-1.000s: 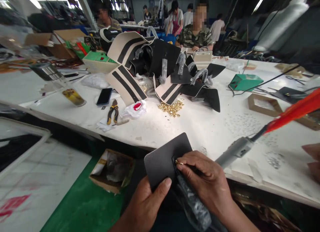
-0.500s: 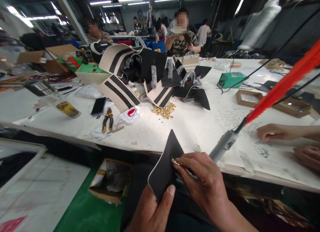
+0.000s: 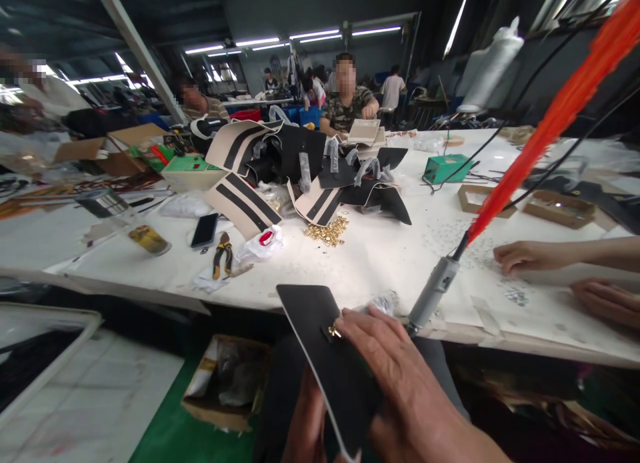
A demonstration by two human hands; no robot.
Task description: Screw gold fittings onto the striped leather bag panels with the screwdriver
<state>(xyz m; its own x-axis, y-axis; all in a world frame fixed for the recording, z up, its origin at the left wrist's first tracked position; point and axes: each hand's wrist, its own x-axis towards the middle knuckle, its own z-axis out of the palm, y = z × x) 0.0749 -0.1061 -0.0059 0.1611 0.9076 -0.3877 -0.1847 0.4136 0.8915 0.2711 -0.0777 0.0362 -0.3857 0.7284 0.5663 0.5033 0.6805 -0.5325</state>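
Observation:
A black panel [image 3: 320, 343] with a pale edge stands tilted in front of me, below the table's front edge. My left hand [image 3: 307, 416] grips it from behind at the lower part, mostly hidden by the panel. The fingertips of my right hand [image 3: 395, 363] press on a small gold metal fitting [image 3: 334, 330] at a dark tab on the panel's face. On the table lie a pile of gold fittings [image 3: 327, 231], black-and-yellow pliers [image 3: 223, 255] and a white wrapper with a red item [image 3: 266, 238].
A hanging grey tool [image 3: 434, 293] with a red cord [image 3: 540, 116] is just right of my right hand. Another person's hands [image 3: 525, 256] rest on the table [image 3: 370, 263] at right. Stacked panels [image 3: 300, 150] stand behind the gold pile; a glass jar [image 3: 149, 240] lies left.
The panel has turned and its top has swung left. My right hand has moved slightly left and flattened over the fitting. The person opposite has lowered a hand to a beige piece.

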